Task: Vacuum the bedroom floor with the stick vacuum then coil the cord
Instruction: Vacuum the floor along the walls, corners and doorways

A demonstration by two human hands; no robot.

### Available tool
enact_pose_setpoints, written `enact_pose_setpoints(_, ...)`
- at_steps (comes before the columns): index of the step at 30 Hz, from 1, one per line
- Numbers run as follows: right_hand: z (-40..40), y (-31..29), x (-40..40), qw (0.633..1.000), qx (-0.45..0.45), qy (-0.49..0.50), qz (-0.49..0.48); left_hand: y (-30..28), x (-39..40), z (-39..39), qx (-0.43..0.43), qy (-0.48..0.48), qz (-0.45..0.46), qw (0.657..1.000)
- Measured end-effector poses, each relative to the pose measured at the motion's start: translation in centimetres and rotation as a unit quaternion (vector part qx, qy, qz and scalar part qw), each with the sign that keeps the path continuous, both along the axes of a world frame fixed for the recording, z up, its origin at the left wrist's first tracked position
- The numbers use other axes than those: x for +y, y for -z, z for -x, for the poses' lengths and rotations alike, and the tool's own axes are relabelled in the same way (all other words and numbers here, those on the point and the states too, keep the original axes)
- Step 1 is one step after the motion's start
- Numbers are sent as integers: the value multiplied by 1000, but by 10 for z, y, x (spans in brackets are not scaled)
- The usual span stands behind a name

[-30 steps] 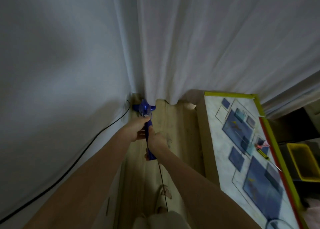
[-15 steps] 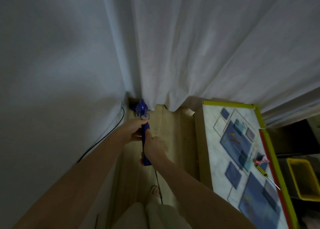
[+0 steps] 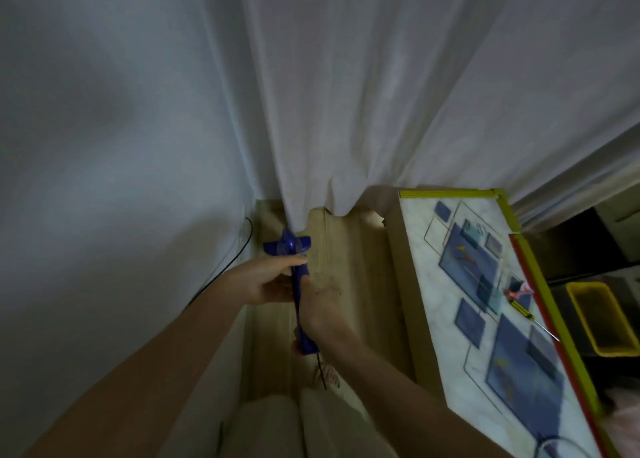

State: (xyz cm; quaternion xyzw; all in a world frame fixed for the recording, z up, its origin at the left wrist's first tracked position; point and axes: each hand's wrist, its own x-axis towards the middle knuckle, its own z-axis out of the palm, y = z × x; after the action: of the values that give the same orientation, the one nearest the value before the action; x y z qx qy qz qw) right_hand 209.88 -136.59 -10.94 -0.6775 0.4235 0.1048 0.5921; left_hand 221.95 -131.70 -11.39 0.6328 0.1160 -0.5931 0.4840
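— Where's the vacuum right now?

— The slim blue plastic stick vacuum (image 3: pixel 298 284) runs straight down in front of me, its flat blue floor head (image 3: pixel 286 244) on the pale wooden plank floor (image 3: pixel 349 260), tucked in the corner where the white wall (image 3: pixel 104 145) meets the hem of the white pleated curtain (image 3: pixel 363 93). The head sits just under the curtain's edge.

— And your hands?

— My left hand (image 3: pixel 266 281) grips the upper part of the blue shaft, fingers curled round it from the left, with the thumb lying along the top. My right hand (image 3: pixel 323 310) grips the handle lower down, nearer my body; I see the back of that hand, and its fingers wrap out of sight round the far side.

— The cord?

— The thin black power cord (image 3: pixel 320 371) comes out of the butt of the handle and hangs down toward my legs. Another stretch of thin black cable (image 3: pixel 225 267) runs along the base of the wall on my left; whether it is the same cord I cannot tell.

— What's on your right?

— A low table with a marbled white top, blue rectangles and yellow edging (image 3: pixel 450 194) stands beside the strip of floor. A yellow-handled screwdriver (image 3: pixel 530 319) lies near its right edge, and beyond it a yellow plastic bin (image 3: pixel 588 319) sits on the floor.
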Motion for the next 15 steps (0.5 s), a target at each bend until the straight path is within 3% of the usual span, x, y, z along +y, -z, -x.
enact_pose_setpoints(5, -4, 11, 28, 995, 24, 81, -59, 5, 10, 1, -47, 35, -41, 997)
enact_pose_setpoints(15, -58, 33, 6, 983, 58, 126, -117, 30, -14, -43, -107, 25, -41, 993)
